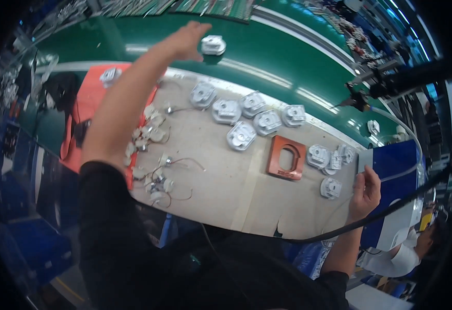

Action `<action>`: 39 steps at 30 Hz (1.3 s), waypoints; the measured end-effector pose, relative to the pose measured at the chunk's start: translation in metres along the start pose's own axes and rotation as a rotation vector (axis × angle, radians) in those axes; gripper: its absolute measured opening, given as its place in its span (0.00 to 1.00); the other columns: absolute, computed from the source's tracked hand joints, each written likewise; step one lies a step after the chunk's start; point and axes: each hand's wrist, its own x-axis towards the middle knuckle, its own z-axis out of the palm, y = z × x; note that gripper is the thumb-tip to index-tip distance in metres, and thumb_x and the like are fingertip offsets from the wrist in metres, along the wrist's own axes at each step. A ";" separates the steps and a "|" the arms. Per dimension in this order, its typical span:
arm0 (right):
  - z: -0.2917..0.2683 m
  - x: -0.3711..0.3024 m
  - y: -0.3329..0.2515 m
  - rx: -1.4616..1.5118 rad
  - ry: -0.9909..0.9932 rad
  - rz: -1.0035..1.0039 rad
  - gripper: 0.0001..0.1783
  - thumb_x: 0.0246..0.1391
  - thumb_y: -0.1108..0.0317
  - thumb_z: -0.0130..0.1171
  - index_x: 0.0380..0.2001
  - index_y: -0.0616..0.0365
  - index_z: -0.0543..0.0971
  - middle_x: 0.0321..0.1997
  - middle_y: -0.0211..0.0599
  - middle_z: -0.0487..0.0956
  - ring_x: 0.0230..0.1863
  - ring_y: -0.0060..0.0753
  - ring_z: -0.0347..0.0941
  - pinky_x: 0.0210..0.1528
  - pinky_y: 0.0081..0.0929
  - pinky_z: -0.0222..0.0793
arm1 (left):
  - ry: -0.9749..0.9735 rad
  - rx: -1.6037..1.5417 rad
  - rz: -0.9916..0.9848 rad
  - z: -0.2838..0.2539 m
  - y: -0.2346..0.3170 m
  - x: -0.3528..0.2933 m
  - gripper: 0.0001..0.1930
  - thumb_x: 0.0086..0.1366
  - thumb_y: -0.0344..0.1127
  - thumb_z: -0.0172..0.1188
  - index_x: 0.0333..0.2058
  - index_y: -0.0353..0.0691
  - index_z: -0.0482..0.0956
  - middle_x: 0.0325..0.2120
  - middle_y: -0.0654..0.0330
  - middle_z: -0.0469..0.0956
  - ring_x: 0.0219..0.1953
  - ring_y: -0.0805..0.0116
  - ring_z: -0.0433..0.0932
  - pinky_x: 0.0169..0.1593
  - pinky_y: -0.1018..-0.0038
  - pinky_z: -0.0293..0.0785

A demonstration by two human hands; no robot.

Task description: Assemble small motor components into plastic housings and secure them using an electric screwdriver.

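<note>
My left hand point(187, 42) reaches over the green conveyor belt, thumb and fingers spread apart. Just right of its fingertips sits a white plastic housing point(214, 45); I see no firm grip on it. At the table's right end my right hand point(366, 195) hovers by a blue box point(388, 181), fingers loosely bent, thumb apart, nothing visible in them. Several white housings point(227, 111) are grouped at the table's far middle. Left of my right hand, several more white housings point(330, 188) lie beside an orange-brown fixture block point(295, 176) with a rounded opening.
Small motors with thin wires point(156, 183) lie scattered at the table's left, beside a red mat point(94, 85) carrying another white housing point(110, 76). A black tool arm point(406, 80) hangs over the right side. A black cable point(339, 227) crosses near my right forearm. Another person point(401, 258) is at lower right.
</note>
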 end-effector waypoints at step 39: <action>-0.034 -0.068 -0.014 0.171 -0.015 -0.018 0.08 0.53 0.82 0.65 0.38 0.64 0.82 0.32 0.36 0.80 0.29 0.23 0.73 0.33 0.20 0.70 | -0.499 0.203 -0.082 0.046 0.375 -0.089 0.41 0.60 0.66 0.58 0.54 0.29 0.74 0.52 0.42 0.74 0.55 0.47 0.76 0.56 0.59 0.74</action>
